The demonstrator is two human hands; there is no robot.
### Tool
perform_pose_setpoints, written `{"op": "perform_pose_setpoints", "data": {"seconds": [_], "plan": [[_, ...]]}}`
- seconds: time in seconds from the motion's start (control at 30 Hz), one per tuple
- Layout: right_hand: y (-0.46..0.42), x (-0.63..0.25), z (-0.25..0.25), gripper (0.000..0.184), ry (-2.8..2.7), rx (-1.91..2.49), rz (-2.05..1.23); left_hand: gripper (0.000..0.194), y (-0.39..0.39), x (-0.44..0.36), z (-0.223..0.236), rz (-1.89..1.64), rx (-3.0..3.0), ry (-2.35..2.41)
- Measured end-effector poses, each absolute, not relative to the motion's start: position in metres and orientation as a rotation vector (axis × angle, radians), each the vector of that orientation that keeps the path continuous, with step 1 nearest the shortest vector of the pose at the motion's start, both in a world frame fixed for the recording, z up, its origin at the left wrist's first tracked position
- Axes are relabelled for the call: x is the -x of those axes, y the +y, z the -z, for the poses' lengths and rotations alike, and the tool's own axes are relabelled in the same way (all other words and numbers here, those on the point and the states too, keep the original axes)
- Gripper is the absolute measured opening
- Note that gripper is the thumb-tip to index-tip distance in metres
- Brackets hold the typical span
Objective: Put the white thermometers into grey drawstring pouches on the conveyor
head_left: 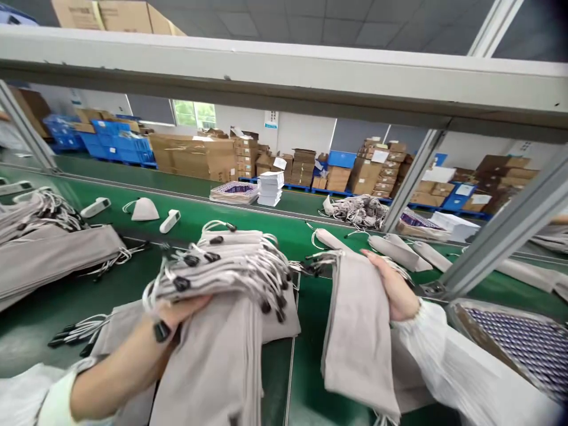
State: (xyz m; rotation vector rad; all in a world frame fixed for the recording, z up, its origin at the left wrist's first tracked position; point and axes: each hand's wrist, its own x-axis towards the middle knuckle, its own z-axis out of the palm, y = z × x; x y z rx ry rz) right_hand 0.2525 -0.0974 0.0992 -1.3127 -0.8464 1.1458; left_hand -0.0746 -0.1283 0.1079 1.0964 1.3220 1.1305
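The left hand (177, 313) has its fingers clamped under a thick stack of grey pouches (226, 278). The right hand (394, 290) pinches a thinner bundle (359, 337) hanging over the green belt (310, 331). Soft, light cloth, probably floppy; the corded tops look easiest to grasp.

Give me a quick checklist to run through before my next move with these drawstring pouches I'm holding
1. Left hand grips the big pouch bundle: ok.
2. Right hand holds the smaller pouch stack: ok.
3. Cords on the big bundle untangled: not ok, loops and black toggles splay out.
4. Bare green belt shows between the hands: ok.
5. Flat pouch pile to the left lies apart from both hands: ok.
6. Count of pouches in each hand: cannot tell.
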Motion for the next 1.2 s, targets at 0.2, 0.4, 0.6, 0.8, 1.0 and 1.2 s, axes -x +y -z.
{"op": "perform_pose_setpoints", "data": {"seconds": [0.2,0.4,0.6,0.8,1.0,1.2], "plan": [[-0.028,-0.255,-0.043,0.063,-1.447,1.553,-0.999,0.044,-0.095,0.071,-0.063,-0.904,-0.899,1.212],[-0.040,-0.243,-0.062,0.054,-1.825,1.669,-0.271,0.041,-0.094,0.083,-0.045,-0.930,-0.847,1.075],[-0.083,-0.144,-0.058,0.063,-1.766,1.486,-1.694,0.066,-0.102,0.075,-0.051,-0.914,-0.953,1.135],[-0.101,-0.118,-0.066,0.071,-1.670,1.267,-1.938,0.079,-0.120,0.054,-0.063,-0.799,-1.231,1.061],[-0.114,-0.126,-0.092,0.066,-1.799,1.184,-1.883,0.087,-0.126,0.047,-0.065,-0.761,-1.255,0.990],[-0.115,-0.125,-0.083,0.058,-1.688,1.177,-1.871,0.060,-0.129,0.046,-0.066,-0.840,-1.237,1.058]]}}
